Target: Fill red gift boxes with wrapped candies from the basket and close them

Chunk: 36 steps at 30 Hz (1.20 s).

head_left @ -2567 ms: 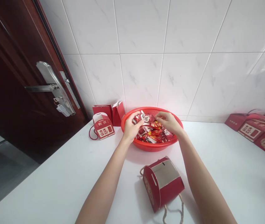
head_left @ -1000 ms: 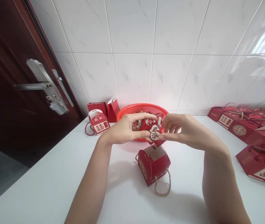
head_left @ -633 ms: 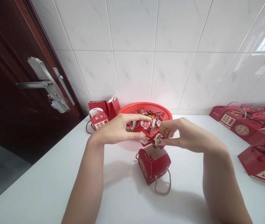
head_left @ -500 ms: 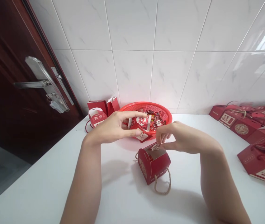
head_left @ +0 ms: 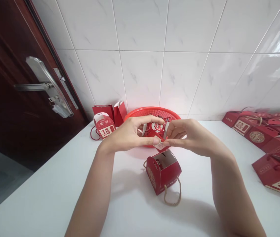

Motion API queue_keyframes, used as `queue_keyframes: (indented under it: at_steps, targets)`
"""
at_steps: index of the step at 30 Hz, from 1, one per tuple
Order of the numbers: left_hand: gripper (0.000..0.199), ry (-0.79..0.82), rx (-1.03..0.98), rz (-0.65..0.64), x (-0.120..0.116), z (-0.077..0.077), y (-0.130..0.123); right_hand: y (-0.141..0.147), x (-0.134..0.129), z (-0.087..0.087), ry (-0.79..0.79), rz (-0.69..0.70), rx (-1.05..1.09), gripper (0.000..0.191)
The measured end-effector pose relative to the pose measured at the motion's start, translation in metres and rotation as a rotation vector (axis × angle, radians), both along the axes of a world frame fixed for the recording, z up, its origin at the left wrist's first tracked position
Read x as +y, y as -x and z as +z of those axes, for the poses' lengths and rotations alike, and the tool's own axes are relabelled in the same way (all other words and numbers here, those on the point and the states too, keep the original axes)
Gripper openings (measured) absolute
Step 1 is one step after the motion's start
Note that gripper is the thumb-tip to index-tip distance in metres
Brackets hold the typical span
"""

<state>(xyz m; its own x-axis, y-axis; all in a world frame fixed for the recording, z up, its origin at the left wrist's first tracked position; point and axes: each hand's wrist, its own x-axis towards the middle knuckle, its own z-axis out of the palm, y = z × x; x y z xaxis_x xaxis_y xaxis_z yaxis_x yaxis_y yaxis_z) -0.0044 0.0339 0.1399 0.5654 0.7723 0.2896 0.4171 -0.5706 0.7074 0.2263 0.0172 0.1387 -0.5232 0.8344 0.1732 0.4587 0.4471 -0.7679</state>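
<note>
My left hand (head_left: 130,135) is closed around a red wrapped packet (head_left: 152,130) printed with a white circle and a red character. Under its thumb sits a smaller red wrapped candy (head_left: 160,144) with a pale label. At that candy's right corner, the thumb and fingers of my right hand (head_left: 191,136) are pinched together. Just below both hands a red gift box (head_left: 165,176) stands on the table with its top open. Something small and red shows inside it, and a twine handle (head_left: 173,203) droops at its front.
Behind my hands is a red mesh basket (head_left: 146,110) of wrapped candies, partly hidden. Red boxes and bags (head_left: 105,123) stand at the back left. Several more red boxes (head_left: 258,136) crowd the right side of the white table (head_left: 43,194). Tiled wall behind; door at left.
My right hand has left the box opening, where it pinched a small pale item, and moved up and left to the candy in my left hand. My left hand has shifted slightly right.
</note>
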Motion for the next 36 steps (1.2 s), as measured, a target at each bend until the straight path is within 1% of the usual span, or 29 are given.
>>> queue_keyframes:
  at_steps: [3, 5, 7, 9, 12, 14, 16, 19, 21, 23, 25, 27, 29, 31, 33, 36]
  targets:
    - [0.049, -0.026, -0.016, 0.015, 0.000, 0.000, 0.001, 0.000, -0.001, 0.003, -0.010, 0.016, 0.025, 0.010]
    - [0.048, -0.042, -0.028, 0.022, 0.000, 0.001, 0.004, -0.003, -0.002, 0.006, -0.013, 0.062, -0.002, 0.006]
    - [0.045, -0.068, -0.053, 0.050, -0.001, 0.002, 0.008, -0.006, -0.003, 0.008, -0.028, 0.114, -0.085, 0.010]
    - [0.041, -0.086, -0.072, 0.094, -0.002, 0.002, 0.012, -0.008, -0.003, 0.010, -0.068, 0.147, -0.216, 0.016]
    - [0.041, -0.089, -0.054, 0.135, -0.003, 0.003, 0.015, -0.009, -0.002, 0.008, -0.093, 0.203, -0.394, 0.024]
    - [0.042, -0.085, -0.024, 0.138, -0.004, 0.004, 0.014, -0.007, -0.001, 0.005, -0.090, 0.235, -0.450, 0.028]
    - [0.042, -0.078, 0.004, 0.127, -0.004, 0.004, 0.012, -0.005, 0.001, 0.002, -0.115, 0.241, -0.458, 0.028]
    - [0.041, -0.066, 0.028, 0.093, -0.003, 0.003, 0.009, -0.004, 0.002, -0.001, -0.172, 0.223, -0.396, 0.021]
    - [0.042, -0.058, 0.036, 0.065, -0.002, 0.002, 0.009, -0.004, 0.002, -0.001, -0.196, 0.184, -0.321, 0.018]
    - [0.044, -0.046, 0.045, 0.037, -0.001, 0.001, 0.010, -0.005, 0.002, 0.000, -0.204, 0.111, -0.233, 0.016]
    - [0.044, -0.035, 0.053, 0.018, -0.001, 0.000, 0.010, -0.007, 0.002, 0.002, -0.221, 0.029, -0.190, 0.016]
    - [0.043, -0.033, 0.053, 0.015, 0.000, 0.000, 0.011, -0.009, 0.003, 0.003, -0.216, 0.012, -0.266, 0.016]
    - [0.042, -0.037, 0.054, 0.025, -0.001, 0.000, 0.011, -0.009, 0.004, 0.003, -0.176, 0.049, -0.402, 0.015]
    - [0.043, -0.033, 0.064, 0.030, -0.001, 0.000, 0.011, -0.009, 0.004, 0.004, -0.147, 0.075, -0.456, 0.013]
    - [0.043, -0.021, 0.077, 0.013, -0.001, 0.000, 0.011, -0.007, 0.003, 0.003, -0.152, 0.048, -0.382, 0.013]
    - [0.045, 0.012, 0.092, -0.036, -0.002, 0.001, 0.010, -0.003, 0.003, 0.001, -0.157, -0.018, -0.232, 0.026]
